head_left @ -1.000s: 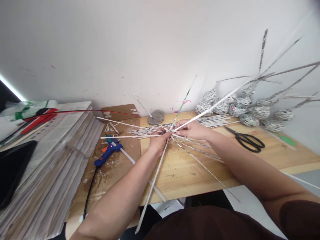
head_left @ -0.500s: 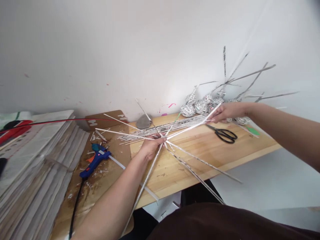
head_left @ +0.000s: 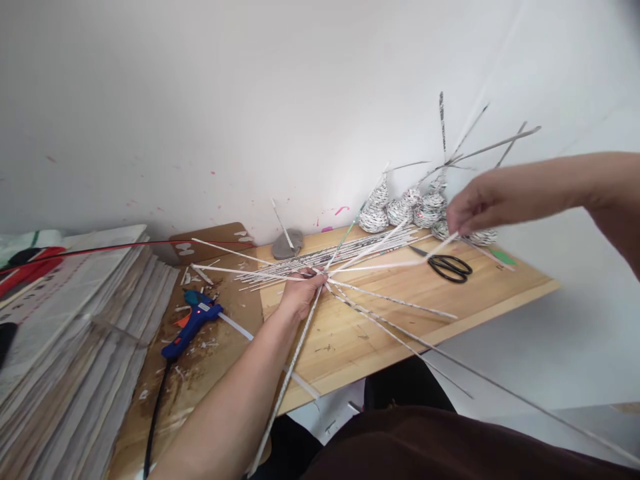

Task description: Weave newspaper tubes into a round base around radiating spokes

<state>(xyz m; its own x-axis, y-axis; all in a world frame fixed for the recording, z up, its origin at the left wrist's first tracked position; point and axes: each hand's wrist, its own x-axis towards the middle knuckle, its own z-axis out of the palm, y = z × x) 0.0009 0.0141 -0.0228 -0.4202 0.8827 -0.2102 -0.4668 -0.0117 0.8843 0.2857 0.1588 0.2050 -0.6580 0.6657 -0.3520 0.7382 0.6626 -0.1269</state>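
Observation:
Several rolled paper strips (head_left: 395, 299) fan out like spokes from a crossing point at the middle of the wooden board. My left hand (head_left: 303, 290) is closed on that crossing. Raised over the right part of the board, my right hand (head_left: 470, 208) pinches the end of one white strip (head_left: 440, 249), which bends on its way back to the centre. Behind the crossing lies a pile of loose paper sticks (head_left: 350, 252). Black scissors (head_left: 449, 268) rest below my right hand. Woven paper gourd shapes (head_left: 374, 212) stand along the wall.
A blue glue gun (head_left: 193, 323) lies on the stained brown board (head_left: 215, 373) at the left, its cord running down. Stacked newspapers (head_left: 95, 333) fill the far left. A grey stone-like lump (head_left: 287, 245) sits by the wall. Long sticks rise from the gourd shapes.
My right hand has moved right and slightly up, holding a white strip that now bends. Some spokes have shifted, one now reaching to the lower right. My left hand keeps its grip on the centre.

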